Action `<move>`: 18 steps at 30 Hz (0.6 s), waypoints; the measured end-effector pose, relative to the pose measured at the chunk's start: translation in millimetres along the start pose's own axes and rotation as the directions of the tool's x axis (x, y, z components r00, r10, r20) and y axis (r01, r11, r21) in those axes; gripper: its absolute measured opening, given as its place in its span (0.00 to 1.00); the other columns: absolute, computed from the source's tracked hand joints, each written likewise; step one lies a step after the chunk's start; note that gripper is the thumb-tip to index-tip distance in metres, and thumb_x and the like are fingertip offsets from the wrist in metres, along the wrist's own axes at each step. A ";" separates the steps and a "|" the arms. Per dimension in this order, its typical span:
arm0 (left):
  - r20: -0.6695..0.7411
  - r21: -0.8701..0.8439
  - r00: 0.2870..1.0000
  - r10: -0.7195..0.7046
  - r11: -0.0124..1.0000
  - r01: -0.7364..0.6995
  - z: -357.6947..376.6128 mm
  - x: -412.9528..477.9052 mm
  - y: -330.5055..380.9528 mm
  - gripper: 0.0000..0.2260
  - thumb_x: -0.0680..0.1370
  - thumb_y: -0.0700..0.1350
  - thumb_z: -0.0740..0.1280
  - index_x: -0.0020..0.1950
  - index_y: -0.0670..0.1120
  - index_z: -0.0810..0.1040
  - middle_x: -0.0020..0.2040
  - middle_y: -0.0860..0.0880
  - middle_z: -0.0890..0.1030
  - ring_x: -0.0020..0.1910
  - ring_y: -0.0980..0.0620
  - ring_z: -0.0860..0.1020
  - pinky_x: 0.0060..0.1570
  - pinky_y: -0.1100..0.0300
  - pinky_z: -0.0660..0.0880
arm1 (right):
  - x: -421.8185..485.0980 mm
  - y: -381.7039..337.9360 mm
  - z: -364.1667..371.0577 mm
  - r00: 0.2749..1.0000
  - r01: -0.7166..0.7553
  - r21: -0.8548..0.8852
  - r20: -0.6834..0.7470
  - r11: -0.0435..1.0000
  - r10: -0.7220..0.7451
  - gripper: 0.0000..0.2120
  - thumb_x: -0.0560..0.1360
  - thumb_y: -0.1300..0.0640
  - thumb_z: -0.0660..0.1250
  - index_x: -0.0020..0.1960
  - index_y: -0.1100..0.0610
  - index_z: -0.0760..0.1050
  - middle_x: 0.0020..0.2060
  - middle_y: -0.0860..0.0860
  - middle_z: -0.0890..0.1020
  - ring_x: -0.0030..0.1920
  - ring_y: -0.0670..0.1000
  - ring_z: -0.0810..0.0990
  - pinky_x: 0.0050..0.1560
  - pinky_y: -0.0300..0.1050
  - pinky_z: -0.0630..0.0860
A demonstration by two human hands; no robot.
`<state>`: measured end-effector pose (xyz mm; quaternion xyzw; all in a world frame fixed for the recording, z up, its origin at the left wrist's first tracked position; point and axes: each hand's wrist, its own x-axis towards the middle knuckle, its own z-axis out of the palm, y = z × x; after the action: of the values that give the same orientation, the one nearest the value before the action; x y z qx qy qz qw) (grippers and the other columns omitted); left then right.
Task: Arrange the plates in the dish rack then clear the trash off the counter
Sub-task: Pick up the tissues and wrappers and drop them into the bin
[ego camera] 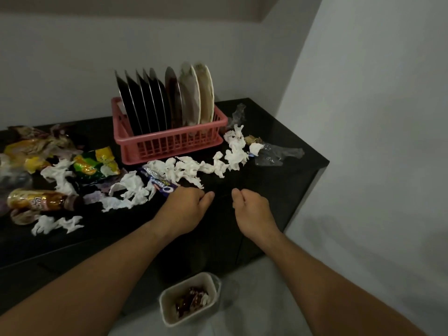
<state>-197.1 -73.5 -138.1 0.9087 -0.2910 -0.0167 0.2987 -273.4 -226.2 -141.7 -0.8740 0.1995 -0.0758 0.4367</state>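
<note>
The brand name "OREO" is printed in white letters on the crumpled blue-and-purple foil biscuit wrapper (160, 183). The letters "LUC" are seen upside down on the gold label of the brown plastic bottle (42, 200), and the rest of that word is not legible. The print on the green-and-yellow snack packet (95, 165) is too blurred to be read.
</note>
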 end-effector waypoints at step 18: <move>0.387 0.156 0.907 -0.169 0.981 0.116 201.3 -115.3 -217.1 0.18 0.81 0.53 0.57 0.32 0.52 0.69 0.32 0.53 0.75 0.34 0.52 0.77 0.36 0.57 0.72 | -39.4 218.8 237.4 0.863 -0.176 -0.276 0.419 0.945 0.283 0.11 0.81 0.54 0.58 0.39 0.51 0.68 0.41 0.49 0.76 0.41 0.48 0.76 0.41 0.41 0.70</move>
<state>-221.3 22.9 -439.9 0.9225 -0.2791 -0.2041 0.1716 -298.2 -153.8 -457.9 -0.8815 0.2027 0.2060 0.3734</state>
